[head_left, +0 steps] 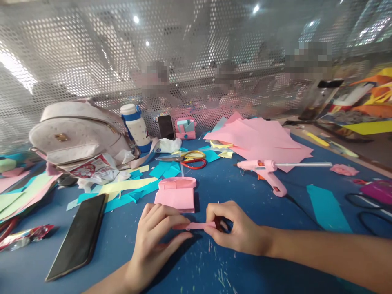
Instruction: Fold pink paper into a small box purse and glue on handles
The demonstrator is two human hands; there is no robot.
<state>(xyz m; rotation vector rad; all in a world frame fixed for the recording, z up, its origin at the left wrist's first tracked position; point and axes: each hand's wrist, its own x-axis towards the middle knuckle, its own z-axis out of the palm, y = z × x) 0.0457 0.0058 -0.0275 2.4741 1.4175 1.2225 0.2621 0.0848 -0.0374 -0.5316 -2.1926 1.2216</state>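
A narrow pink paper strip [197,225] stretches between my two hands, just above the blue table. My left hand [159,230] has its thumb and fingers at the strip's left end. The right end is pinched between thumb and forefinger of my right hand [231,228]. Right behind the hands stands a small pink paper box [176,198] with a pink band along its top. To the right lies a pink glue gun [266,171] with a clear glue stick in its back. Scissors [192,159] with red and yellow handles rest beyond the box.
A dark phone [78,239] lies at the left, near a backpack [79,134] and a bottle [134,126]. Pink sheets [260,139] pile up at the back. A blue paper piece [329,208] and a glue-gun cord are at the right. A perforated metal panel [196,49] stands behind.
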